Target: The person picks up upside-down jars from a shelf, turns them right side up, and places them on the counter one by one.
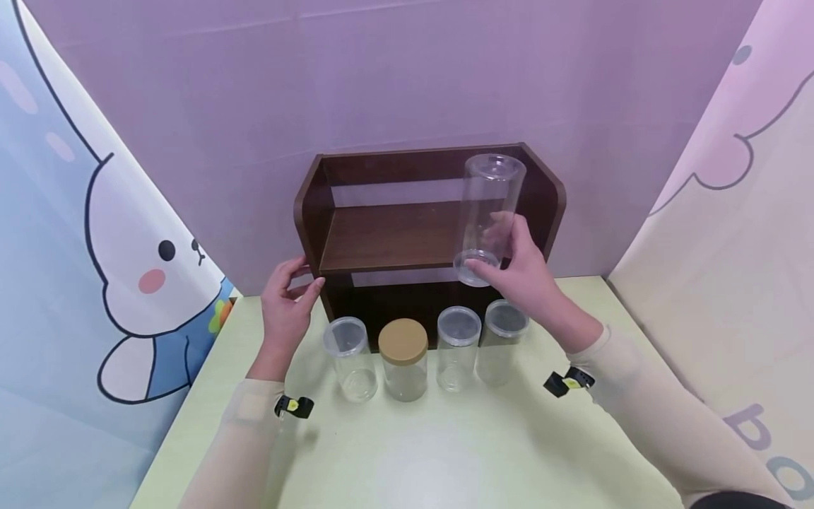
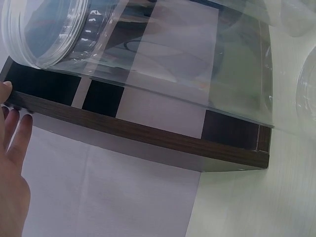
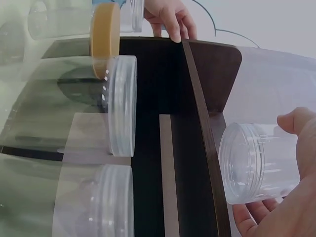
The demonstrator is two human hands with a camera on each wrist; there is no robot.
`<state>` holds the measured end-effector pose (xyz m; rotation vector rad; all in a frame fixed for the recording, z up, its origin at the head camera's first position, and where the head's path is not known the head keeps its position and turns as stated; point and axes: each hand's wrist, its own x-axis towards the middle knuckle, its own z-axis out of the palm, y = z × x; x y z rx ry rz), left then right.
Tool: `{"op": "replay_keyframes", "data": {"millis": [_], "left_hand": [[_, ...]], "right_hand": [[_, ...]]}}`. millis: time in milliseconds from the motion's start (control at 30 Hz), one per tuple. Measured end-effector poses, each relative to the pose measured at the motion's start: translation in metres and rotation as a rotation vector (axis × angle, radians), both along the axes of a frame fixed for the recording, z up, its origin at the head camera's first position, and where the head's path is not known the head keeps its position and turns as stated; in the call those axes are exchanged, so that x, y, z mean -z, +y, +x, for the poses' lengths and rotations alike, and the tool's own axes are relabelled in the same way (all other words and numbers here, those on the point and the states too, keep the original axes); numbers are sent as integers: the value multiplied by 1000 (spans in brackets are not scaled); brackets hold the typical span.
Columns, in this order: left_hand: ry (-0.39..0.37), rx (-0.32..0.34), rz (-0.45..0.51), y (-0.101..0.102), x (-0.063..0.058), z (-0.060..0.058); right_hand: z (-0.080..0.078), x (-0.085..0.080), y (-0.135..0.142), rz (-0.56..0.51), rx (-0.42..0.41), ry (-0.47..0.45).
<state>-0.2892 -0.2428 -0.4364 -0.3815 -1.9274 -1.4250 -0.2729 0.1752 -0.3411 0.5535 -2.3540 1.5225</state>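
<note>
My right hand [image 1: 521,272] grips a clear cylindrical jar [image 1: 492,205], thumb on one side and fingers on the other. The jar is raised in front of the upper right of a dark brown two-tier shelf [image 1: 388,237]. In the right wrist view, the ringed end of this held jar [image 3: 242,163] points down, opposite to the lids of the standing jars. On the left, my left hand [image 1: 289,300] holds the shelf's side panel, its thumb at the front edge. The left wrist view has its fingers [image 2: 19,140] against the panel's outer face.
Along the shelf's front stand a clear-lidded jar [image 1: 350,360], a tan-lidded jar [image 1: 405,367] and two more clear-lidded jars, one mid-right [image 1: 456,353] and one rightmost [image 1: 502,346]. They are on a pale table [image 1: 407,452]. A purple backdrop [image 1: 407,78] hangs behind the shelf.
</note>
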Motion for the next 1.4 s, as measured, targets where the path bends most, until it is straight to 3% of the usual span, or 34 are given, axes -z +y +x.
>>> {"op": "replay_keyframes", "data": {"millis": [633, 1167, 1400], "left_hand": [[5, 14, 11, -2, 2, -1], [5, -22, -7, -1, 2, -1], [15, -5, 2, -2, 4, -3]], "right_hand": [[29, 8, 0, -3, -86, 44], [47, 33, -4, 36, -201, 45], [54, 42, -7, 53, -235, 13]]}}
